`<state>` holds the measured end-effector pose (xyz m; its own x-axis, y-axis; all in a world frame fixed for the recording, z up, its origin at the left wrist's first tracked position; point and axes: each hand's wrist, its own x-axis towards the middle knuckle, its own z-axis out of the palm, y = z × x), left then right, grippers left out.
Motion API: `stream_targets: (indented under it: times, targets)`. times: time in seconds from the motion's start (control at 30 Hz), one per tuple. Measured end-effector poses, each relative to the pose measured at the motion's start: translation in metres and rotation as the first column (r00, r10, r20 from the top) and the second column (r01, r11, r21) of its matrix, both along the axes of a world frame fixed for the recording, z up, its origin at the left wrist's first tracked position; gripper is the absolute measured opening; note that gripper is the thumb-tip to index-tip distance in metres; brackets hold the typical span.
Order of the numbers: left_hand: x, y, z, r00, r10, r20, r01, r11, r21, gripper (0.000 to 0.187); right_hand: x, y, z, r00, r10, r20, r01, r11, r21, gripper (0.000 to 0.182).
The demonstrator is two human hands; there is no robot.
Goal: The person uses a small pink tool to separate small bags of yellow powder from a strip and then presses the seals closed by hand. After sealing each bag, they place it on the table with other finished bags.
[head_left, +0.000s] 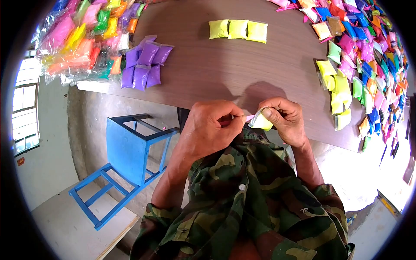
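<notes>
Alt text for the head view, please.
A left hand grips a thin pink stick beside a small yellow packet pinched in the right hand. On the brown table lie three yellow packets in a row and purple packets, with colourful packet piles either side.

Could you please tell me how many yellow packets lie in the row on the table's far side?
3: the left yellow plastic packet, the middle one and the right one, side by side; none looks hidden.

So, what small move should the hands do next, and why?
Perhaps guide the pink stick into the yellow packet: the left hand holds the stick pointing at the packet's edge, and the right hand pinches that packet.
</notes>
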<state>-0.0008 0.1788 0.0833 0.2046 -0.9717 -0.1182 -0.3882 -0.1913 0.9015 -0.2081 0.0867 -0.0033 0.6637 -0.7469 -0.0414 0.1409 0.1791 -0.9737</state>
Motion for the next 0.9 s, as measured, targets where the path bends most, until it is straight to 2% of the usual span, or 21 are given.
stream_targets:
  times: [0.9]
  targets:
    - [-0.0012, -0.0058, 0.0008, 0.999, -0.029, -0.029, 0.029, 1.000, 0.010, 0.009, 0.0008, 0.0002, 0.0010, 1.000, -0.005, -0.004, 0.005, 1.000, -0.019, 0.013]
